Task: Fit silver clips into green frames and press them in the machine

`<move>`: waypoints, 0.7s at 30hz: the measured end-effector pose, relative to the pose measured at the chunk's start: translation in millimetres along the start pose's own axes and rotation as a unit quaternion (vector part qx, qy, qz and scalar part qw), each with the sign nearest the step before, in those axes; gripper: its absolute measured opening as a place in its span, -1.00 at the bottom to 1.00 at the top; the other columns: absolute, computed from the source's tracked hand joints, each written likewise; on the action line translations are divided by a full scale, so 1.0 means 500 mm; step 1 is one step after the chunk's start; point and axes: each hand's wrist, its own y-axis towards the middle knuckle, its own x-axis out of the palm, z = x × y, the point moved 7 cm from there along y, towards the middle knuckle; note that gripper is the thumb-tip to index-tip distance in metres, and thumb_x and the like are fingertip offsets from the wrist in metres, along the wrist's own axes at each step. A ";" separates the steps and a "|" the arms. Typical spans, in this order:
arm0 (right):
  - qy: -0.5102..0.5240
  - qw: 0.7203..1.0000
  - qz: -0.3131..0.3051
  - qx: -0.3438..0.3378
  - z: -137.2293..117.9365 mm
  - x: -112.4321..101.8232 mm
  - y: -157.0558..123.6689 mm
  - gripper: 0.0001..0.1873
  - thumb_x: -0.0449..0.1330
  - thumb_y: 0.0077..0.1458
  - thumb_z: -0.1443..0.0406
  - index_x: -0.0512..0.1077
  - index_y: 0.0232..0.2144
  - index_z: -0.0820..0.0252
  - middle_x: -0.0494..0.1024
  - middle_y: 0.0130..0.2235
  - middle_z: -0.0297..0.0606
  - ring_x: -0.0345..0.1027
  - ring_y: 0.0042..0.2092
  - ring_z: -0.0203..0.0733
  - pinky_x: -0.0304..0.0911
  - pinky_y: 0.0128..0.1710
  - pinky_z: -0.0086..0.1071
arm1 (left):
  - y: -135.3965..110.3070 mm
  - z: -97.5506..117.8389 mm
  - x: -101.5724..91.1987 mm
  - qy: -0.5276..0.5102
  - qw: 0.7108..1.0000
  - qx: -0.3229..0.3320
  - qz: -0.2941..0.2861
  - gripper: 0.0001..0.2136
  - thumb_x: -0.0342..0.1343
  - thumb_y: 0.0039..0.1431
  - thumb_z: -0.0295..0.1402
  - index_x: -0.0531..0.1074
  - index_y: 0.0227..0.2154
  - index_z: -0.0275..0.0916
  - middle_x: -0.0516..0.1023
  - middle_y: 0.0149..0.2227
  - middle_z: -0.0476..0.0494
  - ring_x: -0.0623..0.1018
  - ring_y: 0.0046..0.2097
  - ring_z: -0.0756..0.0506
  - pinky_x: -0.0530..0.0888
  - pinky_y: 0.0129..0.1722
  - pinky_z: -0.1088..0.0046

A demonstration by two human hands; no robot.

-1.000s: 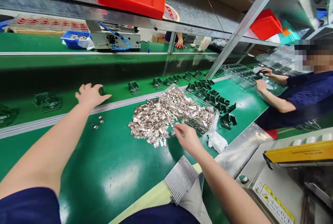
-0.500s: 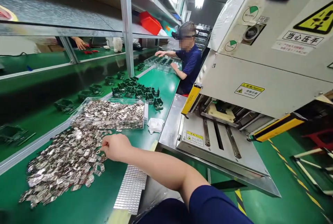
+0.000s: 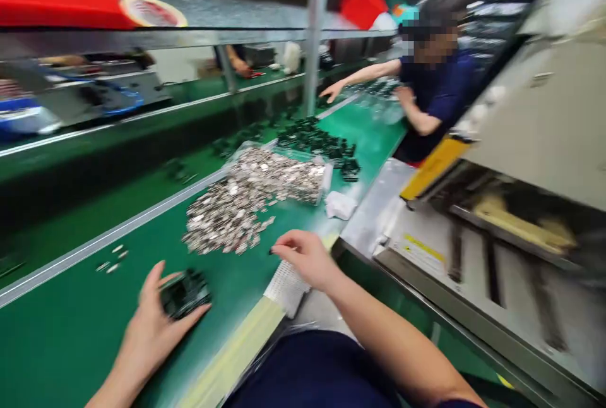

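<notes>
My left hand [image 3: 151,316] grips a black plastic housing [image 3: 184,294] between thumb and fingers, just above the green work surface. Across from it, my right hand [image 3: 305,256] pinches a small dark piece [image 3: 271,251] at the fingertips; blur hides what kind it is. Beyond both hands lies a heap of small shiny metal pieces [image 3: 227,218]. It runs up to a clear plastic tray [image 3: 326,180] full of the same pieces. A few loose metal pieces [image 3: 113,266] lie left of the heap.
More black housings [image 3: 322,143] are piled behind the tray. A crumpled white wad [image 3: 341,204] lies beside it. A co-worker [image 3: 435,79] reaches over the bench farther along. At right stands a press machine [image 3: 521,206] with a yellow guard [image 3: 433,168]. A metal post [image 3: 317,35] holds the shelf.
The view has swung left. My right hand has drawn back from the metal heap toward me. My left hand has come into view with a black housing. The co-worker's arm reaches farther out.
</notes>
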 end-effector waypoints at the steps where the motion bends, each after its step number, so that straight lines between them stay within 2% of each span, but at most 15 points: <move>1: 0.013 1.000 -0.002 0.002 0.007 -0.003 -0.012 -0.88 0.26 0.05 0.28 0.50 -0.48 0.21 0.50 -0.46 -0.34 0.33 -0.39 -0.23 0.20 -0.40 -0.43 | -0.007 -0.014 0.004 0.002 1.000 -0.009 -0.017 -0.03 0.33 -0.13 -0.15 -0.10 0.30 -0.15 0.48 0.00 -0.22 0.54 0.00 -0.31 0.52 -0.04 0.10; 4: 0.038 0.999 -0.031 0.021 0.032 0.001 -0.029 -0.77 0.26 0.07 0.14 0.50 -0.43 0.21 0.49 -0.44 -0.30 0.32 -0.39 -0.22 0.21 -0.39 -0.40 | -0.018 -0.023 0.007 -0.014 0.999 -0.017 -0.031 -0.10 0.31 -0.11 -0.18 -0.02 0.28 -0.13 0.46 0.03 -0.22 0.50 0.07 -0.28 0.45 0.07 0.15; 6: 0.042 0.996 -0.065 0.040 0.038 0.018 -0.040 -0.72 0.24 0.08 0.09 0.50 -0.43 0.20 0.49 -0.45 -0.28 0.32 -0.39 -0.20 0.22 -0.39 -0.39 | -0.022 0.000 0.008 -0.070 0.997 -0.017 -0.020 -0.18 0.32 -0.12 -0.22 0.09 0.22 -0.13 0.44 0.06 -0.20 0.50 0.06 -0.24 0.45 0.07 0.21; 8: 0.043 0.995 -0.084 0.041 0.028 0.035 -0.054 -0.70 0.23 0.09 0.07 0.50 -0.43 0.19 0.48 -0.44 -0.27 0.33 -0.39 -0.18 0.24 -0.39 -0.38 | -0.030 0.039 0.019 -0.167 0.985 -0.027 -0.013 -0.28 0.34 -0.14 -0.22 0.19 0.12 -0.13 0.44 0.05 -0.18 0.53 0.00 -0.20 0.50 -0.01 0.28; 11: 0.043 0.998 -0.048 -0.019 -0.006 0.047 -0.070 -0.74 0.25 0.07 0.09 0.52 -0.43 0.17 0.49 -0.31 -0.19 0.37 -0.26 -0.12 0.29 -0.33 -0.35 | -0.044 0.109 0.044 -0.314 0.949 -0.024 0.002 -0.40 0.36 -0.14 -0.19 0.26 -0.03 -0.16 0.46 -0.06 -0.15 0.56 -0.10 -0.14 0.56 -0.16 0.34; 13: 0.033 0.998 -0.015 -0.055 -0.020 0.049 -0.077 -0.80 0.26 0.07 0.15 0.52 -0.44 0.16 0.47 -0.18 -0.14 0.37 -0.16 -0.08 0.31 -0.27 -0.33 | -0.049 0.154 0.054 -0.376 0.926 0.015 0.018 -0.44 0.37 -0.15 -0.19 0.28 -0.08 -0.18 0.43 -0.05 -0.18 0.55 -0.13 -0.13 0.56 -0.22 0.37; 15: 0.021 0.998 0.006 -0.063 -0.019 0.052 -0.081 -0.85 0.25 0.08 0.20 0.52 -0.44 0.15 0.44 -0.11 -0.12 0.36 -0.09 -0.06 0.31 -0.22 -0.32 | -0.054 0.189 0.062 -0.419 0.906 0.052 0.018 -0.49 0.38 -0.13 -0.23 0.31 -0.12 -0.19 0.42 -0.03 -0.19 0.56 -0.18 -0.09 0.55 -0.28 0.43; 18: 0.004 0.997 0.020 -0.071 -0.013 0.057 -0.088 -0.88 0.22 0.10 0.25 0.51 -0.44 0.14 0.41 -0.06 -0.12 0.32 0.01 -0.03 0.26 -0.08 -0.25 | -0.059 0.209 0.075 -0.456 0.889 0.049 -0.012 -0.55 0.37 -0.10 -0.30 0.32 -0.15 -0.17 0.47 -0.23 -0.06 0.53 -0.35 0.01 0.49 -0.41 0.54; 21: -0.015 0.997 0.024 -0.077 -0.008 0.065 -0.093 -0.89 0.20 0.11 0.27 0.49 -0.44 0.13 0.39 -0.03 -0.13 0.27 0.07 -0.02 0.17 0.05 -0.18 | -0.067 0.203 0.084 -0.471 0.882 0.013 -0.029 -0.54 0.38 -0.12 -0.36 0.31 -0.16 -0.17 0.42 -0.41 0.07 0.46 -0.45 0.05 0.44 -0.48 0.60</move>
